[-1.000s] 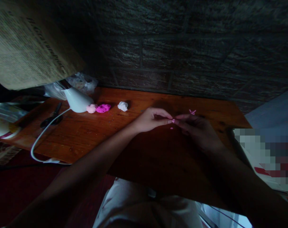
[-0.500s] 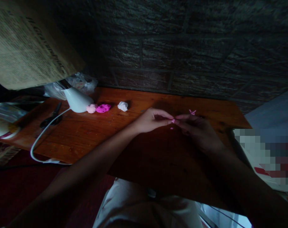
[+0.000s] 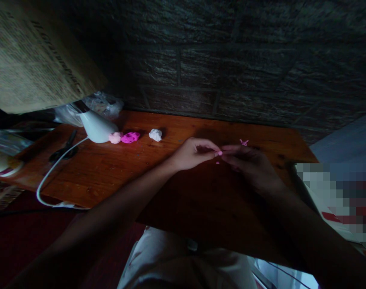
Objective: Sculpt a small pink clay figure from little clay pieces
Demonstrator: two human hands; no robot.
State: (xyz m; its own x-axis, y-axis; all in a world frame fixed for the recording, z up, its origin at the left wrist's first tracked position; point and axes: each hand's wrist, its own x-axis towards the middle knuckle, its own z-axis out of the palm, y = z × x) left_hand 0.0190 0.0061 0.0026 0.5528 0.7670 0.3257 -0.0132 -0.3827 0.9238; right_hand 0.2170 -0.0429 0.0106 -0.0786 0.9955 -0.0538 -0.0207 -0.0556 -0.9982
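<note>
Between the fingertips of both hands is a small rounded bit of pink modelling clay. My left hand pinches it between thumb and forefinger from the left. Thumb and fingertips of my right hand close on it from the right, with the other fingers curled in shadow. Just below the fingertips, a tiny pink crumb of clay lies on the table. Beyond my right hand sits a small branching pink clay piece.
Lumps of pale pink clay, magenta clay and white clay sit by the lamp base on the wooden table. Dark scissors and a white cable lie left. A brick-patterned wall borders the back.
The pink clay between my fingertips now shows as a rounder shape, its face more exposed. My right fingertips have shifted slightly around it; both hands stay in nearly the same place.
</note>
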